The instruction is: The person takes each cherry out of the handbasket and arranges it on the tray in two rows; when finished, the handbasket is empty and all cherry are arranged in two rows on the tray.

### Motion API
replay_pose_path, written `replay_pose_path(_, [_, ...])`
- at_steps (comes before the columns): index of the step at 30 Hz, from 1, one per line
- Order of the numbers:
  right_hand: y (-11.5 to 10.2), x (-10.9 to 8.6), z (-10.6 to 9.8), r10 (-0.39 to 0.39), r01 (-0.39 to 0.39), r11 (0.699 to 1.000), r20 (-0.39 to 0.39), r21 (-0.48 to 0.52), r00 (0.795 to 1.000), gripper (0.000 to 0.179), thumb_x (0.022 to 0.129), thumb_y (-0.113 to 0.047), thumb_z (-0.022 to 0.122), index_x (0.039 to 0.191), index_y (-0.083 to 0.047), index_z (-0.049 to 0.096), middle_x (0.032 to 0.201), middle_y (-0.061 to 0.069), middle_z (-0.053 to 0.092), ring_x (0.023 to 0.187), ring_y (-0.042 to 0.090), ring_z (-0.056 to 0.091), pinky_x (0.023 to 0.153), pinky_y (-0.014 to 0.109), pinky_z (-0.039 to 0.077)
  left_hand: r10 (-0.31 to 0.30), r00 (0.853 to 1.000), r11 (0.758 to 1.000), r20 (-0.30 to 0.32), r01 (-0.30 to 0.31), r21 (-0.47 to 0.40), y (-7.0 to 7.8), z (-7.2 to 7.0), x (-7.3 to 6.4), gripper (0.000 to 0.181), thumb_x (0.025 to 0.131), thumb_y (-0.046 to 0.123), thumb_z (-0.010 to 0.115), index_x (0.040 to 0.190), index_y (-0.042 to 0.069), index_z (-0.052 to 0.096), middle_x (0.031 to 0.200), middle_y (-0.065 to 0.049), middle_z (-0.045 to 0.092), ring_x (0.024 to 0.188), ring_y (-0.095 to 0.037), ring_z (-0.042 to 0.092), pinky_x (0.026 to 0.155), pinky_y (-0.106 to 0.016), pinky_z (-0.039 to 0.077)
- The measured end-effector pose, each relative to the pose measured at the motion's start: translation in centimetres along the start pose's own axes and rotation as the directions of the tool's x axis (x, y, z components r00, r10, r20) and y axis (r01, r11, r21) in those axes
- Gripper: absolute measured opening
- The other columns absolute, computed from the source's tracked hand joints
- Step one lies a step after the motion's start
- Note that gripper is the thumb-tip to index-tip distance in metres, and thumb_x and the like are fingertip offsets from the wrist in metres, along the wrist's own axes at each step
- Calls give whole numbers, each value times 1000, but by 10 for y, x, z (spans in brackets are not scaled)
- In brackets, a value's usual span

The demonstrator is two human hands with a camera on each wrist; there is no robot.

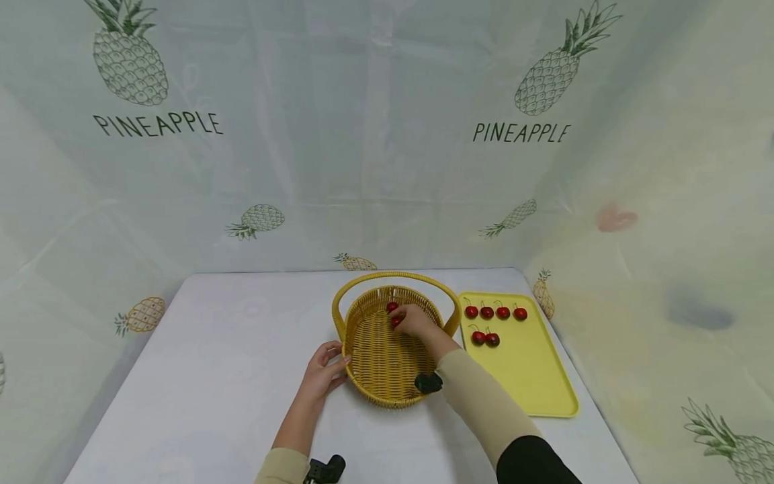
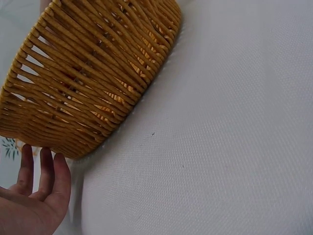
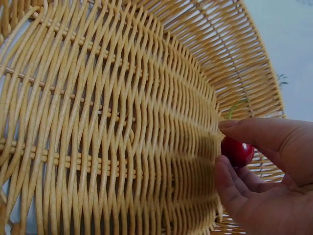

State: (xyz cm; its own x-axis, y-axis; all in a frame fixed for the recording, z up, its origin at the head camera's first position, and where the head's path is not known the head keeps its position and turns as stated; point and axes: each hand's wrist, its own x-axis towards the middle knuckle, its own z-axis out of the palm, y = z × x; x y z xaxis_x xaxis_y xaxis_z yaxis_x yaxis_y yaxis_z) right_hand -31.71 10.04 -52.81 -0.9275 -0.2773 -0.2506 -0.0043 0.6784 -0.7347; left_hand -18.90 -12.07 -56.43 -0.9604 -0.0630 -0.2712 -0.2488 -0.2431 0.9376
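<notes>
A round yellow wicker basket with a tall arched handle stands on the white table. My right hand reaches inside it and pinches a red cherry between thumb and fingers, low by the woven wall. The cherry's green stem points up past the thumb. Another cherry lies just beyond those fingertips, near the basket's back. At the basket's left side, my left hand touches the outer wall, its fingers lightly bent with the tips against the wicker.
To the basket's right lies a yellow tray. Several cherries with stems form a row along its back, and two cherries sit in front of them. A pineapple-printed cloth hangs behind the table and along its sides.
</notes>
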Motion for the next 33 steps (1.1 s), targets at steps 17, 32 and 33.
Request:
replay_pose_path(17, [-16, -35, -13, -79, 80, 997, 79, -13, 994, 34, 80, -1, 79, 112, -5, 69, 116, 10, 61, 105, 29, 56, 82, 42, 50, 0, 1000, 1000, 5, 0, 4, -1, 1, 0, 39, 92, 6, 67, 125, 1, 49, 136, -21, 46, 104, -29, 60, 82, -43, 50])
replay_pose_path(32, [-16, -71, -25, -193, 196, 980, 105, -21, 976, 29, 79, 0, 79, 107, -3, 69, 103, 3, 66, 97, 21, 59, 82, 38, 50, -6, 1000, 1000, 2, 6, -11, -1, 1, 2, 36, 91, 3, 67, 123, 2, 51, 133, -19, 48, 100, -26, 61, 78, -40, 52])
replay_pose_path(33, [-14, -73, -26, -200, 203, 979, 105, -19, 974, 29, 79, 0, 79, 106, -3, 69, 103, 3, 66, 97, 21, 59, 82, 38, 50, -7, 1000, 1000, 3, 7, -13, -1, 1, 1, 36, 91, 3, 67, 123, 2, 51, 133, -19, 48, 101, -26, 61, 78, -40, 52])
